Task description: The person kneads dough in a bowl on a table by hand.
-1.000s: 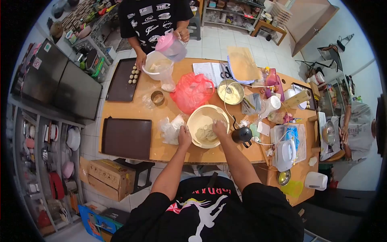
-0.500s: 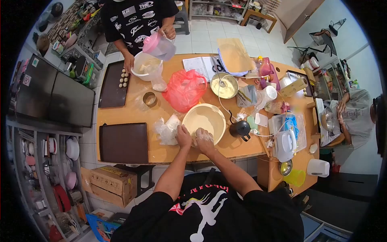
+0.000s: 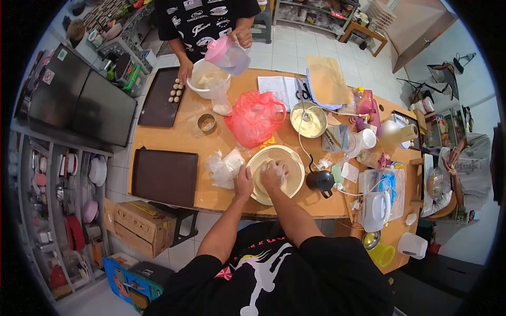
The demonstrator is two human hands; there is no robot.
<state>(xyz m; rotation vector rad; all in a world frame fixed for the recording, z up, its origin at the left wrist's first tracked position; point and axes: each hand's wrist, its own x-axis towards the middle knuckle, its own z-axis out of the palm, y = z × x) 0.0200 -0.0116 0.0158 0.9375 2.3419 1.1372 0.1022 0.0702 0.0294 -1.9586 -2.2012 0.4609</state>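
A cream bowl (image 3: 299, 181) with pale dough and flour in it stands near the table's front edge. My left hand (image 3: 243, 183) grips the bowl's left rim. Inside the bowl, my right hand (image 3: 272, 175) presses into the dough, its fingers dusted with flour and partly hidden. A clear plastic bag of white powder (image 3: 227, 168) lies left of the bowl. Behind it is a red plastic bag (image 3: 254, 118). A black pitcher (image 3: 320, 181) stands to the right, and a metal bowl of pale mixture (image 3: 311, 121) is further back.
Brown trays (image 3: 164, 178) lie at the left, one with small dough balls. Across the table (image 3: 211, 145) a person holds a pink-lidded jug (image 3: 227, 55) over a white bowl (image 3: 196, 84). Another person (image 3: 469, 168) sits at the right. Containers and a white cable crowd the right side.
My right hand has moved from the bowl's near edge further into the bowl. My left hand stays at the left rim. The camera view has shifted.
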